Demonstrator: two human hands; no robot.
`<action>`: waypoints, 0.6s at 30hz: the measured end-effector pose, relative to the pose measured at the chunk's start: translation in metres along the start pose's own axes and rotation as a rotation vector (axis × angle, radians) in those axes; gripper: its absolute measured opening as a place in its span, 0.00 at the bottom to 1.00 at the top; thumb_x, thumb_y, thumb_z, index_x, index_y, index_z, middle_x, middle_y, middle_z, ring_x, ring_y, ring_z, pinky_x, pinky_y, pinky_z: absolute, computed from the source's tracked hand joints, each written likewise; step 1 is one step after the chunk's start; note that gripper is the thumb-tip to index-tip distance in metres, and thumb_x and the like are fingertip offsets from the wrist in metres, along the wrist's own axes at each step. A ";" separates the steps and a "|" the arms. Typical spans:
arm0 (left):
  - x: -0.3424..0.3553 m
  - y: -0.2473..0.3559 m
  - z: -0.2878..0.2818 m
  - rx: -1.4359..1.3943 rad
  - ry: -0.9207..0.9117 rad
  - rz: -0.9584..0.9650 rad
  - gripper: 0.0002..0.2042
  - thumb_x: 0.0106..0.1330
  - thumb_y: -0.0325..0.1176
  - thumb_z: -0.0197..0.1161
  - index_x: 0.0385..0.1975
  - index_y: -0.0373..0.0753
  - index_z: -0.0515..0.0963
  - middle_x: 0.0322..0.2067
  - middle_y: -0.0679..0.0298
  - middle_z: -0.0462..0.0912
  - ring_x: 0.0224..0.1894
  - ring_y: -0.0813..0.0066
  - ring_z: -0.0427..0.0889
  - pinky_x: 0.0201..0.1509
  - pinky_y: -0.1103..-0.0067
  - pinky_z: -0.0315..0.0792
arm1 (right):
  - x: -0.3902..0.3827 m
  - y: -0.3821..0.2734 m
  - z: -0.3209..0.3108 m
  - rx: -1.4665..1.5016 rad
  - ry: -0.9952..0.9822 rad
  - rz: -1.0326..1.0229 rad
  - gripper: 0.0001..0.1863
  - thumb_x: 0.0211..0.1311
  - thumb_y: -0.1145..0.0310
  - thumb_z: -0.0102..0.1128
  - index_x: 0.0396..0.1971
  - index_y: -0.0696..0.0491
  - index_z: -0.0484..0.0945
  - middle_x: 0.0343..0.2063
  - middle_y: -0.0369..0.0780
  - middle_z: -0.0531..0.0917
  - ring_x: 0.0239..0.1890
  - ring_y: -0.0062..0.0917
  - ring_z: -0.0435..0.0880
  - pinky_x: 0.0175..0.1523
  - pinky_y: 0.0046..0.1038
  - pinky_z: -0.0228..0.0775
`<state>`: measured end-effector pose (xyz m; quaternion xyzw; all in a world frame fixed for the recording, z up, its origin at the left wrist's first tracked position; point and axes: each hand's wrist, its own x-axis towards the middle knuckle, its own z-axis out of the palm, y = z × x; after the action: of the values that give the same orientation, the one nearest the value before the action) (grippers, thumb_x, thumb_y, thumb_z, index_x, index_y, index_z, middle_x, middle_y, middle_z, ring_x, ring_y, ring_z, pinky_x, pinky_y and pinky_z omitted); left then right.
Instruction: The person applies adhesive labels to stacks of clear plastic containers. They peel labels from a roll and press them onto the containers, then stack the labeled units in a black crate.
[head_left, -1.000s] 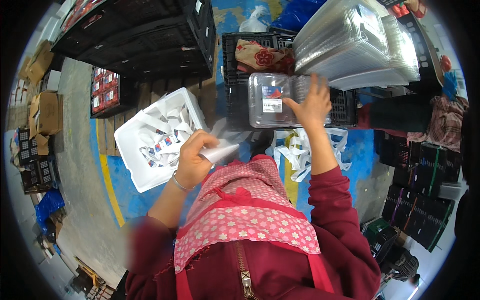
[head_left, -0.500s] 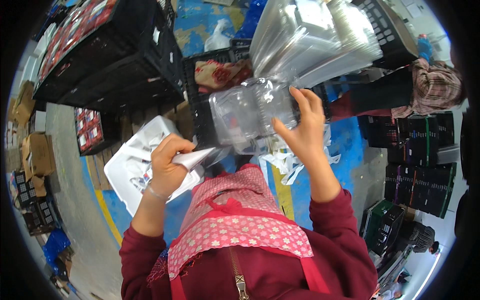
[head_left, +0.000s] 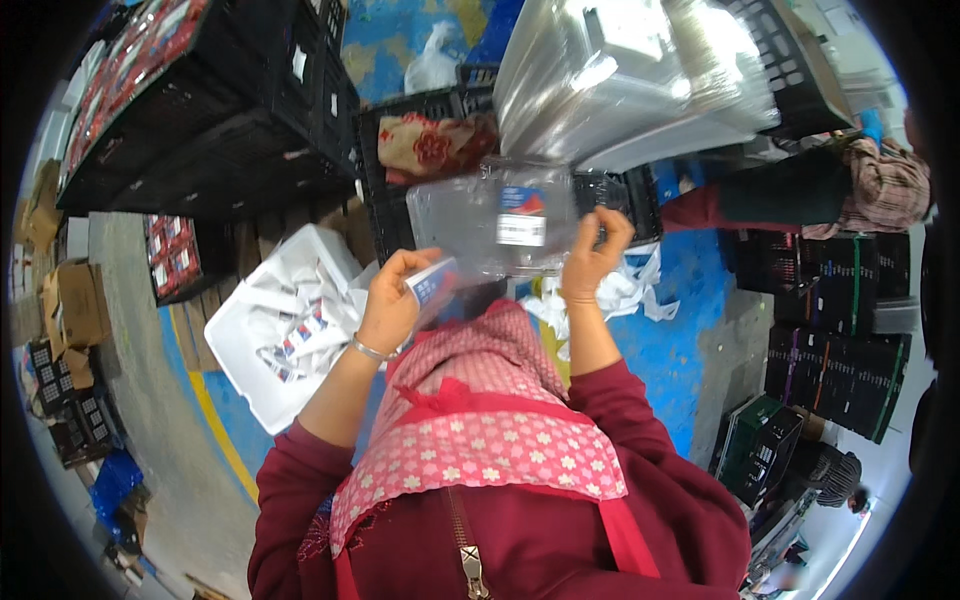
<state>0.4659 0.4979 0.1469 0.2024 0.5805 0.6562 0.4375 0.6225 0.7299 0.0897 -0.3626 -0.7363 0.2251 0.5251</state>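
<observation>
A clear plastic clamshell container (head_left: 455, 222) lies in front of me over a black crate (head_left: 388, 215). A blue, red and white label (head_left: 521, 215) shows on its right half. My left hand (head_left: 390, 303) is closed on a strip of labels (head_left: 432, 282), held at the container's near left edge. My right hand (head_left: 598, 255) is at the container's right edge, thumb and fingers drawn together; whatever they hold, if anything, is too small to make out.
A white foam box (head_left: 250, 345) with crumpled label strips stands at left. Tall black crates (head_left: 240, 110) rise behind it. Nested clear containers (head_left: 620, 90) stand at the far right. White strips (head_left: 640, 285) litter the blue floor. A person's leg (head_left: 770, 195) extends at right.
My right hand has gone from spread fingers above the container to closed fingers at its right edge. The left hand has moved right and up with its strip. A label now shows on the container's right half.
</observation>
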 end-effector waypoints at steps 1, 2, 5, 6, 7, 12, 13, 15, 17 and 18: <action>-0.001 -0.009 -0.004 0.020 0.008 -0.019 0.07 0.65 0.20 0.61 0.40 0.35 0.72 0.59 0.55 0.72 0.51 0.77 0.77 0.53 0.81 0.74 | -0.012 0.004 0.001 -0.064 -0.086 0.012 0.12 0.59 0.75 0.62 0.42 0.57 0.75 0.45 0.44 0.75 0.51 0.36 0.71 0.58 0.34 0.62; -0.002 -0.015 -0.007 0.041 0.013 -0.037 0.07 0.65 0.21 0.60 0.40 0.35 0.72 0.59 0.55 0.71 0.51 0.77 0.77 0.53 0.81 0.74 | -0.022 0.008 0.002 -0.128 -0.172 0.023 0.14 0.58 0.73 0.63 0.44 0.57 0.74 0.46 0.46 0.74 0.52 0.38 0.71 0.59 0.36 0.61; -0.002 -0.017 -0.005 0.031 0.062 -0.142 0.08 0.64 0.18 0.60 0.39 0.36 0.72 0.60 0.55 0.71 0.52 0.77 0.76 0.55 0.81 0.72 | 0.011 0.000 0.000 -0.077 -0.266 0.073 0.26 0.53 0.72 0.66 0.52 0.59 0.70 0.54 0.50 0.69 0.57 0.44 0.68 0.64 0.40 0.58; 0.003 -0.015 -0.004 0.021 0.071 -0.156 0.08 0.63 0.18 0.60 0.38 0.36 0.72 0.59 0.54 0.72 0.52 0.76 0.76 0.56 0.81 0.71 | 0.022 0.005 -0.005 -0.126 -0.298 0.105 0.30 0.51 0.71 0.67 0.55 0.59 0.68 0.54 0.51 0.69 0.59 0.45 0.67 0.65 0.40 0.58; 0.006 -0.015 -0.004 0.050 0.048 -0.071 0.08 0.63 0.18 0.61 0.37 0.36 0.72 0.59 0.55 0.73 0.51 0.76 0.77 0.55 0.81 0.72 | 0.030 0.012 -0.010 -0.172 -0.332 0.138 0.34 0.50 0.70 0.69 0.58 0.59 0.66 0.55 0.51 0.68 0.60 0.46 0.67 0.66 0.39 0.58; 0.018 -0.004 -0.012 0.037 0.016 -0.167 0.06 0.64 0.16 0.56 0.37 0.33 0.73 0.59 0.55 0.72 0.52 0.77 0.76 0.54 0.82 0.72 | 0.059 0.059 -0.037 0.243 -0.737 0.976 0.58 0.47 0.53 0.74 0.74 0.50 0.45 0.69 0.49 0.58 0.67 0.38 0.63 0.62 0.40 0.63; 0.023 -0.007 -0.015 0.035 -0.012 -0.183 0.06 0.63 0.15 0.57 0.37 0.33 0.73 0.59 0.54 0.72 0.53 0.77 0.76 0.54 0.83 0.72 | 0.046 0.080 -0.038 0.306 -0.777 0.989 0.60 0.49 0.48 0.71 0.74 0.50 0.41 0.70 0.48 0.57 0.66 0.36 0.64 0.60 0.39 0.63; 0.026 -0.021 -0.016 0.083 -0.018 -0.134 0.06 0.63 0.15 0.57 0.36 0.34 0.73 0.61 0.53 0.70 0.54 0.76 0.76 0.55 0.82 0.71 | 0.027 0.089 -0.035 0.317 -0.761 1.006 0.56 0.49 0.52 0.70 0.73 0.52 0.45 0.67 0.47 0.60 0.62 0.35 0.68 0.58 0.36 0.65; 0.030 -0.033 -0.014 0.220 -0.027 -0.090 0.06 0.62 0.16 0.58 0.36 0.34 0.73 0.64 0.51 0.67 0.56 0.73 0.75 0.59 0.79 0.69 | 0.022 0.083 -0.043 0.167 -0.695 0.789 0.54 0.48 0.56 0.70 0.72 0.54 0.49 0.64 0.44 0.63 0.59 0.34 0.71 0.54 0.36 0.69; 0.029 -0.037 -0.016 0.139 -0.014 -0.112 0.05 0.62 0.17 0.60 0.34 0.33 0.73 0.63 0.51 0.68 0.56 0.71 0.75 0.60 0.78 0.68 | 0.025 0.069 -0.052 0.282 -0.584 0.782 0.54 0.46 0.57 0.72 0.71 0.54 0.51 0.63 0.44 0.64 0.59 0.34 0.70 0.56 0.38 0.69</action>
<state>0.4508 0.5099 0.1011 0.2044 0.6319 0.5874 0.4625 0.6869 0.7902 0.0742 -0.4586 -0.6241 0.5940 0.2176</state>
